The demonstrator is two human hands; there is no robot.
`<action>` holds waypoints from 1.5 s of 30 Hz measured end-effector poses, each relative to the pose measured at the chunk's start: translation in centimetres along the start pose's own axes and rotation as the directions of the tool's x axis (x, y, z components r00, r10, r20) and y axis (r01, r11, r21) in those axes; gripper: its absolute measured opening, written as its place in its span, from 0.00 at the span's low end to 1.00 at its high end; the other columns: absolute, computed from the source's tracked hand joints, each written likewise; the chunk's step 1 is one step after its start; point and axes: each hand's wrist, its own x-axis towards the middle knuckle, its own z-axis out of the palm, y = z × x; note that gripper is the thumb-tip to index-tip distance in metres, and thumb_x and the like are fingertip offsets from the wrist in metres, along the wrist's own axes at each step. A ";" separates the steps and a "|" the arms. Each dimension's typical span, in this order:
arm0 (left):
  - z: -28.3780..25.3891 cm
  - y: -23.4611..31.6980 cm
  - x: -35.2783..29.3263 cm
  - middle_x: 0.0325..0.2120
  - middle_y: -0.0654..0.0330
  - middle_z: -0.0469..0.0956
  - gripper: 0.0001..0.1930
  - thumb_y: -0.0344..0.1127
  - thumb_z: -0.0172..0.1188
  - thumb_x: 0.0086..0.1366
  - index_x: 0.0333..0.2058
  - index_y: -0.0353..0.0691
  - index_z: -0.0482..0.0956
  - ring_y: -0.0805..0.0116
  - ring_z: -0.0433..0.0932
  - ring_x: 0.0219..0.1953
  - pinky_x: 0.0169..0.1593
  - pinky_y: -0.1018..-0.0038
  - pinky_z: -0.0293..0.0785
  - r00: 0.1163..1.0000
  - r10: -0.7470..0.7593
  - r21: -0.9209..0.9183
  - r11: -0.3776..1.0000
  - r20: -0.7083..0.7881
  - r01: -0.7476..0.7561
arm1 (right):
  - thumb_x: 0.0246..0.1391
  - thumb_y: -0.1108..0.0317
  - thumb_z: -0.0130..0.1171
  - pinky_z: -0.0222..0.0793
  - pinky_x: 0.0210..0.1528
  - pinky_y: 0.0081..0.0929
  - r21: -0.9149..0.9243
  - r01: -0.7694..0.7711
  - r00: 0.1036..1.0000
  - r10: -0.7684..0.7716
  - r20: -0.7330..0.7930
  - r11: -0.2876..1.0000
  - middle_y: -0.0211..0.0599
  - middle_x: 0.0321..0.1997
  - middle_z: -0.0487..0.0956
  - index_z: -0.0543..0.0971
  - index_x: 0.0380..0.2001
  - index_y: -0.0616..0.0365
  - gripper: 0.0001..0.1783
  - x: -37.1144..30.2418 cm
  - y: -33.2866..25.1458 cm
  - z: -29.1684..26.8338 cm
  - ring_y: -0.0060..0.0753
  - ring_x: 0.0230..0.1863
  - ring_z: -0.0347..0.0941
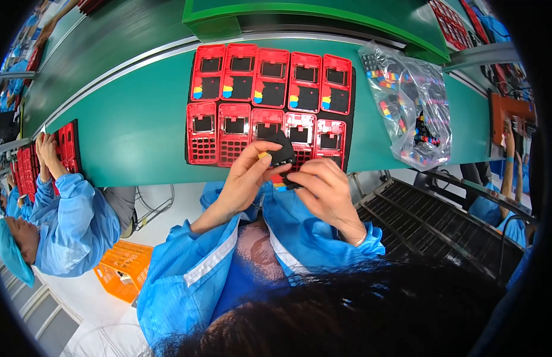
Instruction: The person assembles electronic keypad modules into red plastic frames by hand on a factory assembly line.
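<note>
My left hand [250,171] pinches a black rubber keypad [282,150] with a yellow patch at its edge. Close beside it, my right hand [328,189] has its fingers closed on a second black keypad piece [282,180] with red and blue keys, partly hidden by the fingers. Both hands are above the near edge of a black tray [188,140]. Red phone housings lie in it in two rows. In the far row, each housing [304,83] has a black keypad piece with coloured keys over its lower half; a near-row housing [201,134] shows bare key openings.
A clear plastic bag [409,107] of colourful keypads lies right of the tray on the green table [133,131]. A green-edged shelf [323,15] runs behind. To the left sits a co-worker [79,220] with red housings; an orange crate [124,268] stands on the floor.
</note>
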 end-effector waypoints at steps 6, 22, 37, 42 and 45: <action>-1.4 0.6 0.2 0.55 0.53 0.75 0.13 0.26 0.48 0.79 0.58 0.34 0.72 0.63 0.79 0.57 0.65 0.60 0.80 0.999 0.011 0.018 1.000 -0.050 -0.010 | 0.41 0.77 0.70 0.77 0.41 0.36 -0.360 -0.088 0.989 0.037 -0.145 0.929 0.38 0.39 0.86 0.86 0.39 0.60 0.17 -1.5 2.0 -0.1 0.41 0.40 0.83; -1.1 0.7 0.2 0.55 0.51 0.76 0.11 0.26 0.49 0.78 0.56 0.33 0.71 0.58 0.79 0.58 0.64 0.59 0.80 0.998 -0.001 0.044 0.999 -0.064 0.004 | 0.47 0.69 0.70 0.73 0.56 0.42 -0.389 0.130 0.990 -0.097 0.103 0.912 0.36 0.52 0.84 0.86 0.45 0.58 0.18 -2.8 1.3 0.4 0.39 0.52 0.79; -1.2 0.3 0.3 0.55 0.51 0.75 0.11 0.26 0.48 0.78 0.56 0.32 0.71 0.57 0.79 0.59 0.65 0.58 0.79 0.998 0.003 0.054 0.999 -0.066 0.000 | 0.48 0.70 0.73 0.74 0.58 0.43 -0.389 0.084 0.996 -0.063 0.068 0.917 0.38 0.49 0.82 0.84 0.43 0.62 0.18 -2.2 2.5 2.3 0.40 0.51 0.79; -1.1 0.6 0.1 0.65 0.51 0.68 0.21 0.29 0.44 0.81 0.68 0.35 0.64 0.57 0.74 0.65 0.66 0.55 0.78 0.996 0.015 0.044 0.999 -0.093 -0.011 | 0.48 0.71 0.72 0.74 0.57 0.41 -0.426 0.097 0.995 -0.083 0.052 0.900 0.38 0.48 0.83 0.84 0.43 0.60 0.16 -1.2 1.7 2.1 0.39 0.50 0.79; 0.2 1.2 0.5 0.67 0.52 0.66 0.26 0.34 0.42 0.82 0.75 0.40 0.56 0.59 0.72 0.66 0.66 0.57 0.78 0.991 0.054 0.001 0.999 -0.123 -0.055 | 0.47 0.73 0.73 0.74 0.56 0.40 -0.339 0.050 0.999 -0.053 0.001 0.939 0.37 0.49 0.83 0.85 0.45 0.59 0.18 -0.2 1.9 1.5 0.39 0.50 0.79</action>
